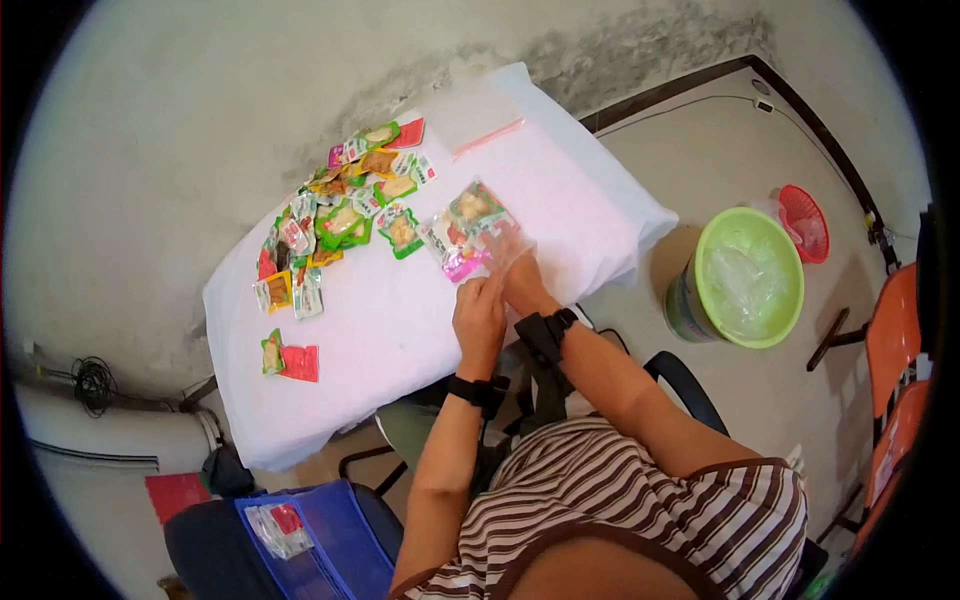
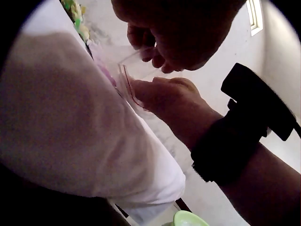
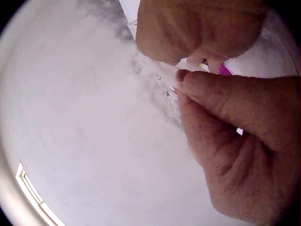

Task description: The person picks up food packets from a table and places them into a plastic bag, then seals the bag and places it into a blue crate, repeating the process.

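Note:
Both hands meet at the open-looking end of a clear zip bag (image 1: 512, 244) near the table's front edge. Snack packets (image 1: 470, 208) show in and under its clear plastic, one with a bright pink end. My left hand (image 1: 480, 318) pinches the bag's edge between thumb and forefinger, plain in the right wrist view, where that left hand (image 3: 235, 127) is lowest. Beside it, my right hand (image 1: 526, 284) grips the same end; in the left wrist view the right hand (image 2: 164, 96) holds the plastic by its red zip line (image 2: 128, 82).
A heap of snack packets (image 1: 340, 220) lies at the left of the white-covered table (image 1: 400, 330). Flat clear bags with a pink strip (image 1: 490, 138) lie at the back. A green bucket (image 1: 785, 310) and red basket (image 1: 818, 205) stand right; orange chairs (image 1: 890, 330) line the edge.

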Motion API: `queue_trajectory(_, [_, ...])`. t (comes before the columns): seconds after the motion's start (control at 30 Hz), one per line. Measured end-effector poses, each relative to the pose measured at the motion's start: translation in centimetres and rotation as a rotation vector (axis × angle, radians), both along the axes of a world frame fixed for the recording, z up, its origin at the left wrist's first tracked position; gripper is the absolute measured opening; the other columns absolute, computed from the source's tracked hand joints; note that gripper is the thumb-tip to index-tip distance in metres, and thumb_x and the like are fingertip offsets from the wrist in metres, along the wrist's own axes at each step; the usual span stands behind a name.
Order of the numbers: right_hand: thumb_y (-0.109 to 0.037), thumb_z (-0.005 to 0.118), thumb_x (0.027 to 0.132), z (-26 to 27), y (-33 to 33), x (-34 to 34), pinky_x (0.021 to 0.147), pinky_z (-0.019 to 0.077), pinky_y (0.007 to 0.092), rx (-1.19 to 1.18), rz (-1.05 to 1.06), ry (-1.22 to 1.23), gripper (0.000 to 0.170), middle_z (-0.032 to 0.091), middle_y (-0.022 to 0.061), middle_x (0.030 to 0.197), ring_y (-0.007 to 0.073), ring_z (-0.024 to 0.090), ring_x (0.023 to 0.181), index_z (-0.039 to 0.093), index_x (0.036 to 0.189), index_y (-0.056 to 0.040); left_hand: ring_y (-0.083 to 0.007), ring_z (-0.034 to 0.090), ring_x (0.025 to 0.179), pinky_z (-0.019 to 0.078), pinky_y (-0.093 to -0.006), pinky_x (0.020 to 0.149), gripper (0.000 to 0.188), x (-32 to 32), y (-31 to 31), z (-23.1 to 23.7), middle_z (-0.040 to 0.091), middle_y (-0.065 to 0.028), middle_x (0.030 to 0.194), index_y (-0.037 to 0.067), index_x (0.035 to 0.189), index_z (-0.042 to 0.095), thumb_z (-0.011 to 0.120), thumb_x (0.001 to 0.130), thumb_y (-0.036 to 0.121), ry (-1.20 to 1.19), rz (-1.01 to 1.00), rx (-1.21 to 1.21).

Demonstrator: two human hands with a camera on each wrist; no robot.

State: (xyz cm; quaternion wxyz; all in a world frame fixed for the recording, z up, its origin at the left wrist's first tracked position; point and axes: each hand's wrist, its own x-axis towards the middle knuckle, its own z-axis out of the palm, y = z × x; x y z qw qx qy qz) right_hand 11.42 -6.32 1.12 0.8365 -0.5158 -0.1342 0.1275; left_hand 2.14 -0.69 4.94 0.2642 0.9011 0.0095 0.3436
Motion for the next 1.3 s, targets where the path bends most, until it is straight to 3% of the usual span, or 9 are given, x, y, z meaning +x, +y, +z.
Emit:
queue_trajectory(0.07, [-0.027,0.039,0.095,-0.9,0.2,0.5,0.103,0.0322,0.0400,-0.099,-0.030,-0.144,0.055,0.022,0.0116,0.142,0.0277,0.028,0.130,0.015,0.139,-0.0029,-0.0251,0.055,0.076,0.0450,-0.0320,0.066,0.023,0.2,0.0,0.1,0.056,-0.0097,0.081,0.008,0.103,0.063,0.058,0.081,0.007,-0.023,-0.001,-0.023])
queue_trajectory(0.17, [-0.020,0.042,0.094,1.5,-0.1,-0.1,0.101,0.0333,0.0397,0.321,-0.014,0.337,0.053,0.023,0.0113,0.142,0.0281,0.028,0.130,0.018,0.138,-0.0034,-0.0254,0.055,0.075,0.0452,-0.0316,0.066,0.021,0.1,-0.1,0.2,0.056,-0.0102,0.081,0.008,0.101,0.064,0.058,0.081,0.007,-0.002,0.001,-0.030])
queue_trajectory(0.23, [-0.010,0.045,0.092,-0.2,-1.2,-0.1,0.100,0.0336,0.0389,-0.926,-0.160,-0.641,0.052,0.026,0.0103,0.141,0.0279,0.028,0.130,0.022,0.138,-0.0032,-0.0261,0.052,0.075,0.0448,-0.0335,0.066,0.019,-0.1,0.0,1.0,0.055,-0.0090,0.078,0.006,0.098,0.063,0.058,0.080,0.006,0.014,-0.002,-0.110])
queue_trajectory(0.47, [-0.004,0.045,0.090,2.2,-3.8,-3.8,0.087,0.0437,0.0322,0.186,0.047,0.424,0.046,0.036,0.0092,0.136,0.0253,0.046,0.117,0.030,0.133,0.0010,-0.0224,0.052,0.076,0.0425,-0.0322,0.069,0.018,3.6,9.1,-3.1,0.057,-0.0107,0.082,-0.001,0.094,0.059,0.053,0.086,0.014,-0.213,0.358,-0.401])
queue_trajectory(0.53, [-0.004,0.044,0.090,1.6,-4.8,-4.3,0.085,0.0446,0.0314,0.123,0.103,0.407,0.043,0.037,0.0088,0.135,0.0247,0.047,0.116,0.032,0.132,0.0004,-0.0151,0.049,0.069,0.0417,-0.0298,0.063,0.022,4.9,12.4,-3.9,0.056,-0.0062,0.077,-0.003,0.092,0.059,0.051,0.087,0.017,0.047,0.296,-1.004])
queue_trajectory(0.73, [-0.009,0.045,0.091,1.6,-6.7,-5.7,0.079,0.0455,0.0279,-0.006,0.259,0.311,0.029,0.048,0.0072,0.124,0.0197,0.055,0.104,0.047,0.119,-0.0022,-0.0108,0.045,0.064,0.0393,-0.0280,0.057,0.027,6.8,13.5,-1.4,0.054,-0.0028,0.071,-0.004,0.095,0.060,0.049,0.087,0.019,0.261,0.327,-1.244])
queue_trajectory(0.97, [-0.014,0.048,0.091,2.1,-9.1,-6.3,0.076,0.0452,0.0251,-0.325,0.336,0.056,0.022,0.059,0.0035,0.102,0.0119,0.057,0.090,0.054,0.108,-0.0014,-0.0257,0.051,0.103,0.0407,-0.0322,0.089,0.024,1.4,12.8,-0.7,0.053,-0.0146,0.111,-0.002,0.104,0.060,0.046,0.088,0.010,-0.058,0.369,-0.507])
queue_trajectory(1.2, [-0.016,0.056,0.087,4.3,-9.7,-5.3,0.079,0.0447,0.0267,-0.321,0.049,-0.213,0.036,0.059,0.0059,0.101,0.0127,0.055,0.094,0.046,0.119,-0.0041,-0.0168,0.054,0.091,0.0436,-0.0242,0.078,0.020,-5.8,8.1,4.2,0.057,-0.0100,0.100,-0.002,0.096,0.064,0.050,0.082,-0.005,-0.028,0.094,-0.480])
queue_trajectory(1.3, [-0.018,0.063,0.082,5.3,-10.2,-5.1,0.077,0.0463,0.0279,-0.339,0.088,-0.291,0.071,0.056,0.0077,0.113,0.0150,0.057,0.094,0.020,0.138,-0.0084,-0.0145,0.056,0.086,0.0436,-0.0231,0.075,0.020,-6.8,6.6,5.2,0.058,-0.0084,0.095,-0.003,0.089,0.065,0.048,0.081,-0.008,0.020,-0.087,-0.644])
